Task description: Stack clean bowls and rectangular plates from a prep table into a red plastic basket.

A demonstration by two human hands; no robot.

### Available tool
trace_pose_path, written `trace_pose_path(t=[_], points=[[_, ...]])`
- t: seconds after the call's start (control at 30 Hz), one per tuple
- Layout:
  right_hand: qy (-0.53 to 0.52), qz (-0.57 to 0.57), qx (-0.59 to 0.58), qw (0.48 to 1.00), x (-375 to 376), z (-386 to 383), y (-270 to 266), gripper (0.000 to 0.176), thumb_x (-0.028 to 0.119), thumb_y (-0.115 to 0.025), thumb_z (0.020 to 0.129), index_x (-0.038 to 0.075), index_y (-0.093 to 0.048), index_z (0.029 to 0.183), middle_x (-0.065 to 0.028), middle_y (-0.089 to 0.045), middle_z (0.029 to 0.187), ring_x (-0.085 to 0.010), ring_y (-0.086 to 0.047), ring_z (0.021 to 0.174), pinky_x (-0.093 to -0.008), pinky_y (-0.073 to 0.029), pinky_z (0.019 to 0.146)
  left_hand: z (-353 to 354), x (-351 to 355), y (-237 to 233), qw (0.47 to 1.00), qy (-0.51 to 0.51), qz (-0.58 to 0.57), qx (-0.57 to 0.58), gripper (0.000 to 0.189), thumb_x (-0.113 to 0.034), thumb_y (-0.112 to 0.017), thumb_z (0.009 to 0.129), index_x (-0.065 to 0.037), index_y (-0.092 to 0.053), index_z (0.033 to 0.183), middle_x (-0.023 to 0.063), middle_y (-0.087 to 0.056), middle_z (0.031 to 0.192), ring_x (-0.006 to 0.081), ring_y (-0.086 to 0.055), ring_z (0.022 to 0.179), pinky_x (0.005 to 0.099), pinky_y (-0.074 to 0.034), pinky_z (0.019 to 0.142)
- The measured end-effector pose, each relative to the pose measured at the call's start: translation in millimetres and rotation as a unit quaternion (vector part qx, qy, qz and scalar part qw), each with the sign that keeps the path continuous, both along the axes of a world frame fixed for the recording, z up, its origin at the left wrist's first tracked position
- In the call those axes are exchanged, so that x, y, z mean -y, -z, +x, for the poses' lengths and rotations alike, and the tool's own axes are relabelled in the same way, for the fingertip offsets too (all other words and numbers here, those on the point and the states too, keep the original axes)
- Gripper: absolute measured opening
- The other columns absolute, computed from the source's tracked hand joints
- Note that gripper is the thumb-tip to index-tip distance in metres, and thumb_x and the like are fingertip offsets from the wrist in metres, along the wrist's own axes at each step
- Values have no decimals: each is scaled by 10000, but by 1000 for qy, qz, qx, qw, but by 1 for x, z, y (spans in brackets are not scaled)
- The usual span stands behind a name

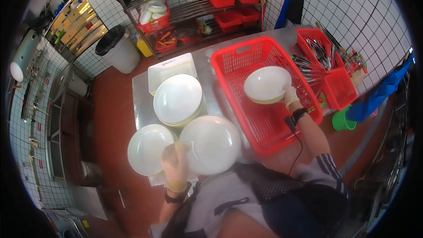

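The left hand, fingers curled, is at the facing rims of the left bowl and the near bowl; whether it pinches either, I cannot tell. The right hand pinches the white bowl by its right edge, probably to leave the inside untouched, within the red basket. Beyond the near pair, the bowl stack is nested, likely saving room on the tabletop.

Stacked bowls stand before a rectangular tray, left of the basket holding another bowl.
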State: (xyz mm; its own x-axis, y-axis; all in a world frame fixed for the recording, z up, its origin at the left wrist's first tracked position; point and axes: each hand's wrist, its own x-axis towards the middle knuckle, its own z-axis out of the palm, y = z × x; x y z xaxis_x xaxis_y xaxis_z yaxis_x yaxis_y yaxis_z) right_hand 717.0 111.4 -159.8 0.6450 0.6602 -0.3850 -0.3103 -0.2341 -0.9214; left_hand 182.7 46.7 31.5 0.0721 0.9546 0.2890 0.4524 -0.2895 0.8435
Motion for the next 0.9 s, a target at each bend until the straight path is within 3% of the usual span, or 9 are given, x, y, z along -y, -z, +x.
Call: trace_pose_path(t=[0.2, 0.3, 0.53, 0.73, 0.77, 0.8, 0.9], points=[[-2, 54, -158, 986, -20, -22, 16, 576, 232, -462, 907, -49, -385, 1404, -263, -522, 1343, -452, -571, 1191, -649, -532, 898, -20, 19, 24, 992, -86, -66, 58, 377, -165, -491, 1031, 39, -687, 783, 155, -662, 755, 285, -607, 696, 395, -467, 671], [-7, 19, -146, 989, -31, -30, 30, 569, 215, -431, 917, -31, -366, 1426, -256, -496, 1374, -443, -528, 1254, -646, -500, 961, -19, 23, 15, 989, -106, -75, 74, 386, -174, -490, 1038, 39, -693, 788, 132, -661, 741, 249, -601, 676, 373, -467, 661], [-33, 61, -317, 946, -49, -34, 63, 558, 157, -385, 939, -51, -301, 1451, -284, -435, 1440, -450, -458, 1327, -633, -432, 1063, -15, 30, 11, 988, -139, -67, 22, 383, -151, -490, 1032, 44, -681, 763, 135, -664, 733, 252, -605, 656, 371, -469, 654], [-177, 56, -234, 955, -74, 2, 186, 525, -7, -353, 924, -82, -297, 1440, -282, -398, 1479, -464, -408, 1369, -626, -398, 1118, -22, 38, 8, 985, -160, -56, -26, 392, -155, -487, 1026, 47, -673, 746, 151, -660, 704, 281, -608, 619, 387, -458, 621], [-307, 28, -38, 951, -78, 14, 211, 508, -5, -369, 935, -85, -310, 1434, -279, -405, 1475, -459, -414, 1366, -615, -410, 1116, -24, 39, 7, 984, -163, -58, -37, 399, -163, -486, 1028, 46, -673, 744, 146, -654, 689, 276, -602, 606, 386, -454, 614], [-419, 0, 161, 894, -79, 14, 218, 492, -3, -385, 947, -88, -324, 1427, -276, -412, 1471, -454, -420, 1363, -604, -422, 1115, -26, 41, 5, 983, -165, -60, -49, 406, -171, -485, 1030, 46, -673, 742, 141, -648, 675, 270, -595, 594, 386, -449, 606], [-366, 30, 109, 924, -83, 15, 237, 446, 61, -421, 993, -97, -355, 1405, -274, -439, 1453, -447, -435, 1353, -581, -443, 1106, -27, 44, 3, 983, -167, -60, -43, 389, -174, -487, 1031, 41, -679, 769, 139, -647, 684, 252, -593, 607, 375, -445, 603]])
